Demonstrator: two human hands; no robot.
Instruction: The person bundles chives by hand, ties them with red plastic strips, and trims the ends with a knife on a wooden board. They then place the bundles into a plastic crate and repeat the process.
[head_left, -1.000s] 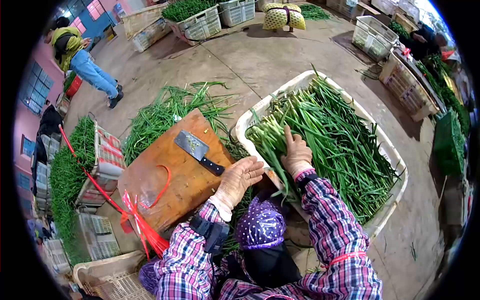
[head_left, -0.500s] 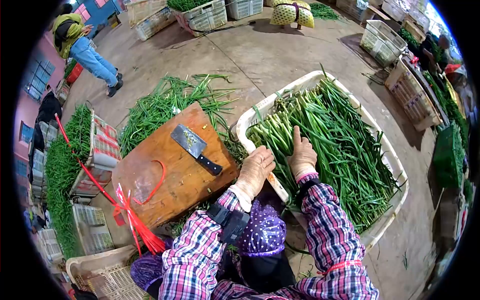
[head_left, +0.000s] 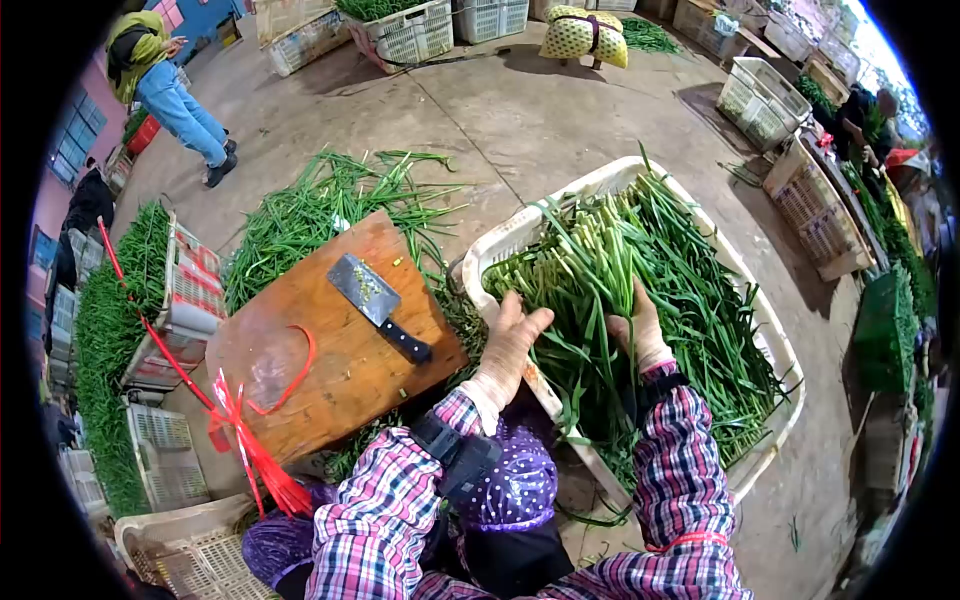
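A white plastic crate in front of me is full of long green chive stalks. My left hand and my right hand both clasp a thick bunch of those stalks, lifted a little above the rest, its pale cut ends pointing away to the left. Left of the crate lies a round wooden chopping board with a cleaver flat on it, black handle toward me. A red string lies on the board too.
Loose chives are heaped on the concrete floor behind the board. Red strings hang at the board's near edge. Crates of greens stand to the left, more white crates at the back. A person in blue trousers stands far left.
My left hand has moved from the crate's rim into the chives. Both hands have closed around a bunch and raised it from the pile.
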